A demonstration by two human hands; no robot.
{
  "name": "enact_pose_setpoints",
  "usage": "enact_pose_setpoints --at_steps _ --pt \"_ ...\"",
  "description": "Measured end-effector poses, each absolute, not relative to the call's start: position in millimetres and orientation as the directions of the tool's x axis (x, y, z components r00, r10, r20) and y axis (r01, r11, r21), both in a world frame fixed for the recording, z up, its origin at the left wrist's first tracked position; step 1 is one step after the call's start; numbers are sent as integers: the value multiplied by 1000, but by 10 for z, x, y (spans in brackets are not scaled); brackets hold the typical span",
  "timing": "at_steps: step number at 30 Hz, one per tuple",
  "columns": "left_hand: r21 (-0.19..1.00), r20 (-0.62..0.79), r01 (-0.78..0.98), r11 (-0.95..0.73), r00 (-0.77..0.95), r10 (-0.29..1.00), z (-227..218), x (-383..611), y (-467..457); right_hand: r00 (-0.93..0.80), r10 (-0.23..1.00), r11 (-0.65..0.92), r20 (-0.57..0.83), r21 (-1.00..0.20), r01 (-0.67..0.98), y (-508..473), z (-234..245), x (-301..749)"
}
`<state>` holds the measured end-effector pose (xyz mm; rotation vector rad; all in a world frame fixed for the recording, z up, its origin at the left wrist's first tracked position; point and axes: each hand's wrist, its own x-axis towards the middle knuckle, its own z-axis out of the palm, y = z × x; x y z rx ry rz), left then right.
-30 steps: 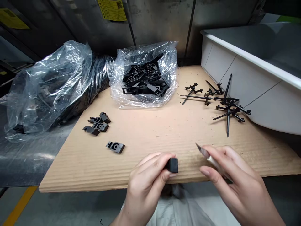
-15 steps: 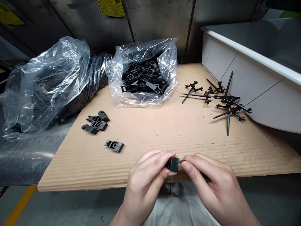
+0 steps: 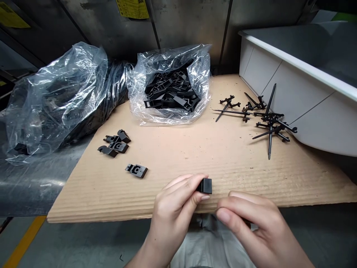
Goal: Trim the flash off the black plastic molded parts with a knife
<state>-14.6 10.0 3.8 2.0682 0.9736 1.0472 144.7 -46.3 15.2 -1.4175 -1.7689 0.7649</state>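
My left hand pinches a small black plastic block between thumb and fingers, its square end facing right above the cardboard's front edge. Lower and to the right, my right hand is closed, apart from the block. Its fingers hide nearly all of a thin, pointed, blade-like tool; only a bit of dark shows under the palm. One black plastic part lies on the cardboard to the left of my hands. Behind it sits a small cluster of similar black parts.
An open clear plastic bag full of black parts stands at the back centre. Another clear bag with dark contents lies left. Black branched sprues are scattered at right, beside a large white bin. Metal panels rise behind.
My right hand has drawn back down and away from the block, and the thin tip that touched its end face is now hidden. My left hand has lifted the block slightly.
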Motion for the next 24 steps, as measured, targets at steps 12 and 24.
enact_pose_setpoints --at_steps 12,24 --pt "888 306 106 -447 589 748 107 -211 144 118 988 -136 -95 -902 409 -243 242 1350" --pt "998 62 -11 -65 485 872 86 -197 56 145 907 236 396 -762 603 -536 32 1462"
